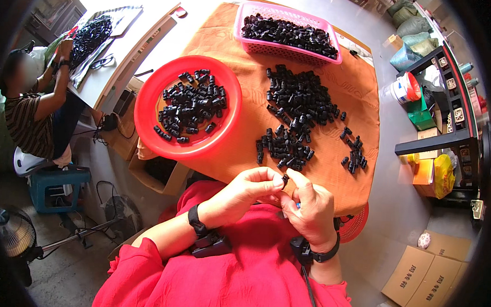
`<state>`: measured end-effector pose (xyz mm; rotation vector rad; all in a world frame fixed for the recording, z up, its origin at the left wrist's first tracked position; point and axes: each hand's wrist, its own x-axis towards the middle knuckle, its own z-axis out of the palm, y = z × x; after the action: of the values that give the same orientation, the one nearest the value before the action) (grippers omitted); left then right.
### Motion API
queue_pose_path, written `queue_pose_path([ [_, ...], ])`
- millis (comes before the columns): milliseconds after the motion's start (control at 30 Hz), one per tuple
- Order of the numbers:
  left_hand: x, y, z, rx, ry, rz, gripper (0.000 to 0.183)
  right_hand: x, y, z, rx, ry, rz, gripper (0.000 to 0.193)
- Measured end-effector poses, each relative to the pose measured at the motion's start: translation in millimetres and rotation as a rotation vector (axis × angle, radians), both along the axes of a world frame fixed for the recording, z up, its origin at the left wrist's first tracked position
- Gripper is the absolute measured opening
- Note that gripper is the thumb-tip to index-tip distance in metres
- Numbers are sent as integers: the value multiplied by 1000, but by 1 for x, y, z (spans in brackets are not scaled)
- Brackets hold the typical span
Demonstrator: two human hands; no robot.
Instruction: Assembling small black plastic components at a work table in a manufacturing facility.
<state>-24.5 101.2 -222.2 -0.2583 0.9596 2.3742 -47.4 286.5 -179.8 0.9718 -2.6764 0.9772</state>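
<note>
My left hand [255, 183] pinches a small black plastic cylinder-like part [285, 180] between thumb and fingertips, at the near edge of the table. Right beside it, my right hand [313, 210] is closed, its fingers curled against the same part. A bit of something blue [298, 205] peeks out between the right thumb and fingers; its kind is hidden. Just beyond my hands lies a loose heap of similar black parts [284, 147] on the orange cloth [253, 89]. A larger pile [301, 96] sits behind it, and a small cluster [355, 152] lies to the right.
A red round basin [144, 109] of black parts stands at left, and a pink basket [289, 49] full of black pieces at the back. Another person [33, 103] works at a white table far left. A fan [15, 232], a blue stool [58, 187] and cardboard [425, 273] stand around.
</note>
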Motion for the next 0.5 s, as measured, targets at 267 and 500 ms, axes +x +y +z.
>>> queue_pose_path([
  [267,0,0,0,99,-20,5,16,6,1,-7,-202,-271,-59,46],
  [500,1,0,-3,136,23,-16,15,5,0,-10,-255,-254,-43,46],
])
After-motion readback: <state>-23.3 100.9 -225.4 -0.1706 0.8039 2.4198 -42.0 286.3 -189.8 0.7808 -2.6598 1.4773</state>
